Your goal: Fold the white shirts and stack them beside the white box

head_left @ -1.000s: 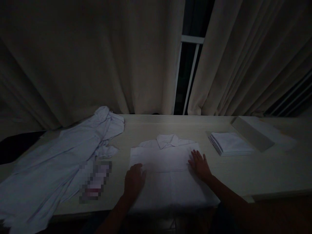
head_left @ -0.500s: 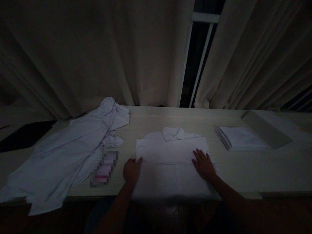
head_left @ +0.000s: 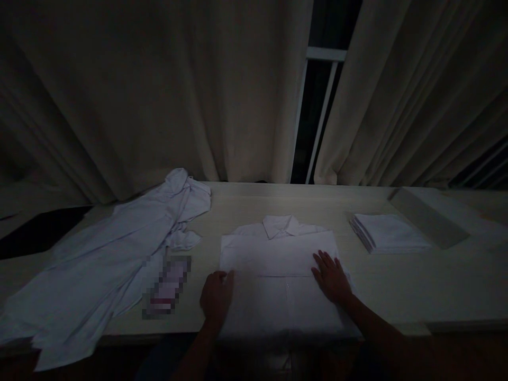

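A white collared shirt [head_left: 273, 256] lies partly folded in front of me, its collar pointing away and its lower part reaching the table's front edge. At its left side, my left hand [head_left: 216, 297] is closed on the shirt's edge, thumb on top and the other fingers curled, partly hidden. My right hand [head_left: 331, 278] rests flat on the right part of the shirt, fingers spread. Across the shirt between my hands runs a horizontal fold edge, with a button strip below it.
Loose white shirts [head_left: 107, 259] lie heaped at the left, partly over the front edge. Beside them is a pixelated flat item [head_left: 170, 283]. A stack of folded white clothes [head_left: 389, 233] and a pale box-like object [head_left: 432, 217] sit at the right. Curtains [head_left: 246, 106] hang behind the table [head_left: 397, 291].
The view has tilted up slightly, so everything appears lower. My left hand has shifted slightly along the shirt's left edge towards me. The right hand stays flat on the shirt.
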`<state>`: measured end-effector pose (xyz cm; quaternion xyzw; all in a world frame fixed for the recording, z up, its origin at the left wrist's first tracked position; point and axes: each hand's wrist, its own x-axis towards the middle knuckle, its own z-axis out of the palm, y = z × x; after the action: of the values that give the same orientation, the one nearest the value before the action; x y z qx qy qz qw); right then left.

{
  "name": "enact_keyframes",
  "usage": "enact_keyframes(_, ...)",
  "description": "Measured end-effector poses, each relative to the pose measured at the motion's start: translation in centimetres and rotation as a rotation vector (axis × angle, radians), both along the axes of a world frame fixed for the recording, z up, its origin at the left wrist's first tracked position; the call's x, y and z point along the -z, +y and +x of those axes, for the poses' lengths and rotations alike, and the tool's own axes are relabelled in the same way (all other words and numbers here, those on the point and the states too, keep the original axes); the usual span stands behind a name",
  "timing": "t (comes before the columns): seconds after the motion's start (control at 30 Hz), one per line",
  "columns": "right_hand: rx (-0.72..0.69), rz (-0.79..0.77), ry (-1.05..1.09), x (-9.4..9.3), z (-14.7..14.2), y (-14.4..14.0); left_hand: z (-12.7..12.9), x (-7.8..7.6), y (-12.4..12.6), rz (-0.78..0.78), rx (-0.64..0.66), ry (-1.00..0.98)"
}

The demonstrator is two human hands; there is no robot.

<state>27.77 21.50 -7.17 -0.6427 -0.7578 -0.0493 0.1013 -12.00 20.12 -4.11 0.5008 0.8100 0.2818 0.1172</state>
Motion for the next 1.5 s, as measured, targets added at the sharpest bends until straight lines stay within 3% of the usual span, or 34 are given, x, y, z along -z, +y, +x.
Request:
enact_keyframes(0.37, -0.005, 0.014, 0.011, 0.7, 0.5, 0.1, 0.3, 0.9, 0.4, -0.007, -0.002, 0.087)
enact_keyframes(0.7, -0.009, -0.019, -0.001, 0.9, 0.0, 1.4, -1.3, 1.2, 4.2, -0.319, 0.077, 0.254)
enact_keyframes(0.87, 0.017, -0.065, 0.006, 0.6, -0.3, 1.6, -1.9, 0.9, 4.8, -0.405, 0.066, 0.285)
enact_keyframes(1.1, -0.001, -0.062, 0.005, -1.1, -0.6, 2.7, -2.0, 1.0, 5.2, -0.393, 0.121, 0.315)
enact_keyframes(1.3, 0.004, -0.094, -0.032, -2.6, -1.6, 4.6, -1.1, -0.4, 5.4, -0.416, 0.197, 0.346)
enact_keyframes(1.5, 0.03, -0.111, -0.01, -2.9, -1.6, 4.4, -0.6, -1.1, 5.5, -0.419, 0.236, 0.338)
